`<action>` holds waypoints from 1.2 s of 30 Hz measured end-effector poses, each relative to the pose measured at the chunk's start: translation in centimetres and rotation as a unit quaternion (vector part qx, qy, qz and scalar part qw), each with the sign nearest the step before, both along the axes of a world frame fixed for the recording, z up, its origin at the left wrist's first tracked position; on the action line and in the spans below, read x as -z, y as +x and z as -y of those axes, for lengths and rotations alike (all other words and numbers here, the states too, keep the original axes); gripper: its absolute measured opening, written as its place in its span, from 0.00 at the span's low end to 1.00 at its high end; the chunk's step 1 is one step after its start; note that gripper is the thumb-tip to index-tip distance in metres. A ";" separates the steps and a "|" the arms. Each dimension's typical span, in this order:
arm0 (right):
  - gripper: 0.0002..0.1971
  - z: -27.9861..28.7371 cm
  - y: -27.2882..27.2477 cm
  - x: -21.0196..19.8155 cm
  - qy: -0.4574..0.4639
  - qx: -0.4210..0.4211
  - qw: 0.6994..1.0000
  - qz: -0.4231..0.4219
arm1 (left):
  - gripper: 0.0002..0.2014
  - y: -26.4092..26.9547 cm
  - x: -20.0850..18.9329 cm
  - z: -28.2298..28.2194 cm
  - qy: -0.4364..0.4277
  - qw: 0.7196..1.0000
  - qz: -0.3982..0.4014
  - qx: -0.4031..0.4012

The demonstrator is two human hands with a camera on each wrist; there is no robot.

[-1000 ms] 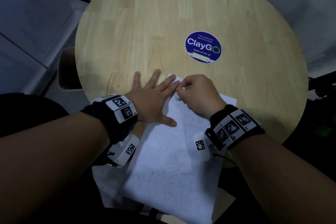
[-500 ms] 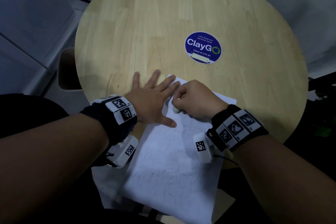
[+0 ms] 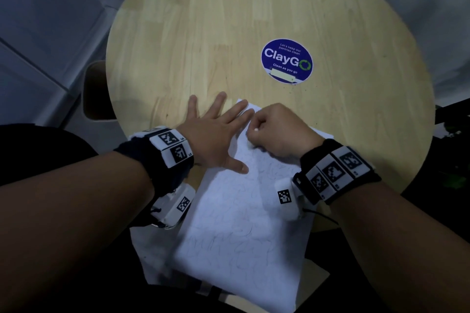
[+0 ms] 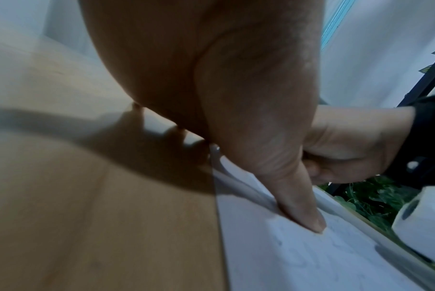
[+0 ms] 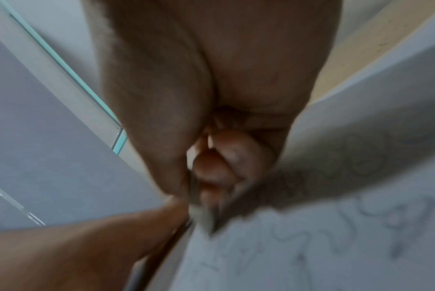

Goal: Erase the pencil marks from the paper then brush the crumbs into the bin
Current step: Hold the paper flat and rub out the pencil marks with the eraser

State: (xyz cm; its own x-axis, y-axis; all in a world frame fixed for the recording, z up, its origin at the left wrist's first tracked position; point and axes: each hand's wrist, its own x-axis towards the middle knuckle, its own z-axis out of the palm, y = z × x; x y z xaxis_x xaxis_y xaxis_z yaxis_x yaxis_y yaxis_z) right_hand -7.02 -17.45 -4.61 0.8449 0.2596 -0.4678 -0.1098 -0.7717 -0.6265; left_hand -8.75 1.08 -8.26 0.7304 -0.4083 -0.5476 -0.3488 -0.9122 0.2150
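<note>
head: paper (image 3: 244, 223) lies on round table (image 3: 203, 33), near edge overhanging. left hand (image 3: 216, 134) flat, fingers spread, pinning its far-left corner. right hand (image 3: 277, 129) curled round white eraser (image 3: 250, 144) on sheet.
l wrist: thumb (image 4: 301, 212) presses paper.
r wrist: blurred; fingers (image 5: 226, 157) curled, pencil marks (image 5: 360, 226) nearby.

Paper (image 3: 244, 223) on worktop (image 3: 229, 33), near end hanging off near edge. Left hand (image 3: 216, 134) flat across paper's far left corner, fingers (image 3: 218, 101) spread partly onto worktop. Right hand (image 3: 279, 132) just right of those, on paper's far end. Sticker (image 3: 287, 61) beyond right hand. Bin (image 3: 95, 91) left of left-hand fingers, below worktop edge.
</note>
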 end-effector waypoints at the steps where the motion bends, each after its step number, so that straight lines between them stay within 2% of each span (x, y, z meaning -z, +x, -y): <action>1: 0.09 -0.1 -0.3 -0.3 -0.001 -0.027 0.999 -0.036 | 0.65 0.0 0.0 0.0 -0.001 1.000 0.001 0.002; 3: 0.09 -0.1 -0.2 -0.2 0.002 -0.015 1.000 -0.023 | 0.65 0.0 0.0 0.0 -0.001 1.000 0.001 0.001; 5: 0.09 0.0 0.4 0.3 -0.006 0.048 0.997 0.068 | 0.65 0.0 0.1 0.0 0.002 1.000 0.002 -0.001; 6: 0.08 0.2 0.7 0.4 -0.009 0.066 0.994 0.087 | 0.65 0.0 0.1 0.0 0.004 1.000 0.001 -0.001; 7: 0.08 0.3 0.8 0.4 -0.009 0.061 0.995 0.075 | 0.65 0.0 0.1 0.0 0.005 1.000 0.002 -0.001; 10: 0.09 0.2 0.0 -0.2 -0.003 -0.015 0.999 -0.048 | 0.65 0.0 0.2 0.0 0.002 1.000 0.007 0.006; 11: 0.09 0.1 -0.1 -0.2 -0.003 -0.017 0.999 -0.050 | 0.65 0.0 0.1 0.0 0.001 1.000 0.005 0.004; 14: 0.08 0.0 0.5 0.3 -0.009 0.056 0.996 0.064 | 0.65 0.1 0.1 0.1 0.004 1.000 0.002 -0.002; 15: 0.07 0.2 0.8 0.3 -0.014 0.067 0.995 0.077 | 0.65 0.1 0.1 0.1 0.005 1.000 0.001 -0.002; 19: 0.08 0.3 0.1 -0.5 -0.017 -0.013 0.998 -0.057 | 0.65 0.1 0.1 0.0 0.008 1.000 0.004 0.006; 20: 0.09 0.2 0.1 -0.5 -0.015 -0.013 0.999 -0.050 | 0.65 0.1 0.1 0.0 0.007 1.000 0.003 0.005; 23: 0.08 0.2 0.8 0.0 -0.023 0.069 0.994 0.079 | 0.65 0.1 0.2 0.1 0.011 1.000 0.003 0.005; 24: 0.07 0.4 1.1 -0.1 -0.025 0.079 0.993 0.084 | 0.65 0.1 0.2 0.1 0.013 1.000 0.003 0.006; 28: 0.08 0.4 0.1 -1.0 -0.031 -0.025 0.995 -0.087 | 0.65 0.1 0.3 -0.1 0.008 1.000 0.005 0.009; 29: 0.08 0.3 0.0 -0.9 -0.027 -0.025 0.996 -0.083 | 0.66 0.1 0.2 -0.1 0.008 1.000 0.005 0.008; 32: 0.08 0.3 0.7 0.0 -0.016 0.059 0.997 0.055 | 0.65 0.1 0.3 0.0 0.008 1.000 0.006 0.004; 33: 0.07 0.4 1.0 0.1 -0.015 0.076 0.995 0.068 | 0.65 0.1 0.3 0.0 0.009 1.000 0.005 0.003; 34: 0.06 0.5 1.0 0.1 -0.014 0.073 0.996 0.049 | 0.65 0.1 0.3 0.0 0.009 1.000 0.003 0.004; 36: 0.06 0.5 0.5 -0.3 -0.014 0.020 0.999 -0.044 | 0.65 0.1 0.3 0.0 0.008 1.000 0.003 0.006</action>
State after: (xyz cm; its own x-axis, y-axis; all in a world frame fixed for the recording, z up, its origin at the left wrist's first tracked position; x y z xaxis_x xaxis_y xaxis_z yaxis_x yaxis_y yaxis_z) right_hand -6.50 -17.98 -4.32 0.8096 0.2123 -0.5473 -0.1950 -0.7821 -0.5919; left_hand -8.66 1.10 -8.58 0.7286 -0.4089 -0.5495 -0.3615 -0.9110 0.1986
